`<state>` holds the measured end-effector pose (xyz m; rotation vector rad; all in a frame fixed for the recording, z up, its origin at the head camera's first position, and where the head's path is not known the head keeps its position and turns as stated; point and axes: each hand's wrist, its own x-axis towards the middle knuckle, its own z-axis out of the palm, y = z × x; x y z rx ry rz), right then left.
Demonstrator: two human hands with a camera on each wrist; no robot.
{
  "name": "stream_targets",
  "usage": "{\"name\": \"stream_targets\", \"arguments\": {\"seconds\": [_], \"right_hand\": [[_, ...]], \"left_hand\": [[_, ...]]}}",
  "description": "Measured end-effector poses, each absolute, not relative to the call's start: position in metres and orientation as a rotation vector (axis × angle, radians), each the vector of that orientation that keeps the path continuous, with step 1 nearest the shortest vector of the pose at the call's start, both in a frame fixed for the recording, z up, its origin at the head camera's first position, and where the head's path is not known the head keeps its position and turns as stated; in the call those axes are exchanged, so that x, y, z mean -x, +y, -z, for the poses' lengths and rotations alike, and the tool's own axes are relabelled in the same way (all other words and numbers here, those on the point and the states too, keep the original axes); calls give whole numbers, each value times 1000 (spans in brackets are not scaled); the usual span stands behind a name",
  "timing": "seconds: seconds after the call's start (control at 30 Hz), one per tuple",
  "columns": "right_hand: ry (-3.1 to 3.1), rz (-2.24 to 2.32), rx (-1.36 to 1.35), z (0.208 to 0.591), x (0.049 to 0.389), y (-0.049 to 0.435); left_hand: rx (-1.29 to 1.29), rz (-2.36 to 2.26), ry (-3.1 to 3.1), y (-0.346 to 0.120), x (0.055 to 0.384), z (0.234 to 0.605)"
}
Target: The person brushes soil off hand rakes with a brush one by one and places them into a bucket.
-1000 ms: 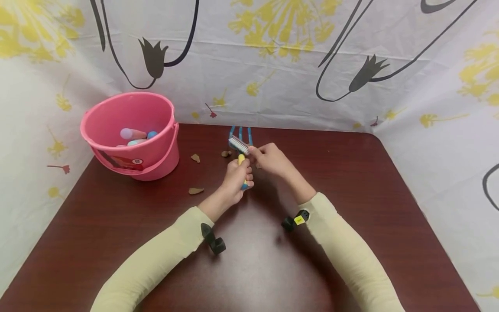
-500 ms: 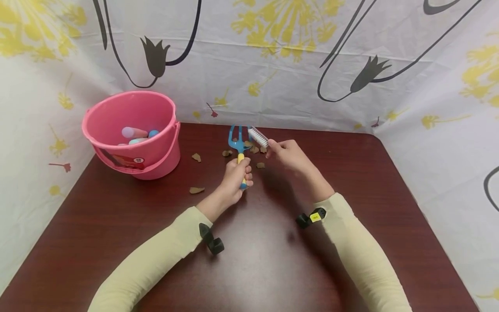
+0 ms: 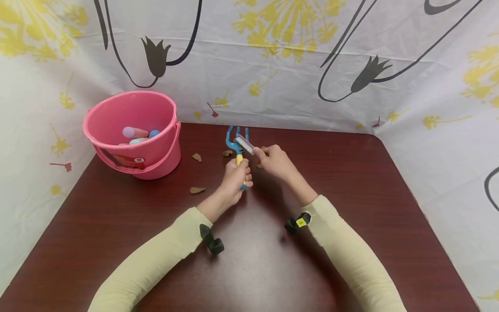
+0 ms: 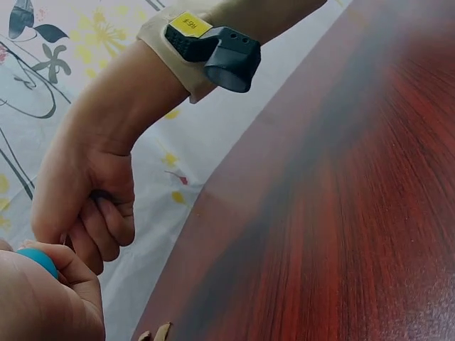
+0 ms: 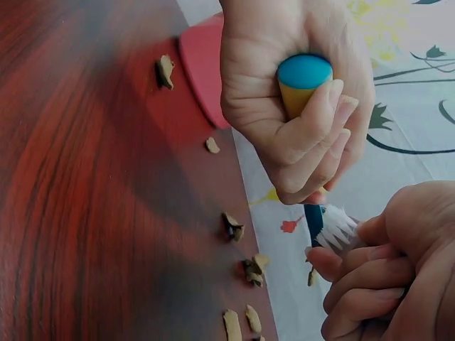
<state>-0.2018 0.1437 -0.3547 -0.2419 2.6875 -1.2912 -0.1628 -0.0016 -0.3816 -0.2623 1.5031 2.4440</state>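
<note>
My left hand grips the yellow handle of a small blue garden fork, its three tines pointing away from me. In the right wrist view the handle's blue end cap pokes out of that fist. My right hand pinches a small brush by one end. Its white bristles lie over the fork's head and overlap the tines in the head view. From the right wrist the bristles show right at the fork's blue neck. The left wrist view leaves the brush hidden behind the hands.
Dry brown scraps lie scattered on the dark wooden table, several of them under and around the fork. At the back left stands a pink bucket with colored-handled things inside. A patterned white cloth hangs along the back and sides.
My right hand swung the brush right, off the fork, then back left over the tines. The left hand stays nearly in place, the fork's head tilting slightly left.
</note>
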Motion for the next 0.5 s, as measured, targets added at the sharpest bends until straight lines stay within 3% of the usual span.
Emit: {"name": "stream_targets", "arguments": {"seconds": [0.5], "right_hand": [[2630, 1385, 229, 355, 201, 145]], "left_hand": [[292, -2442, 1445, -5, 165, 382]]}}
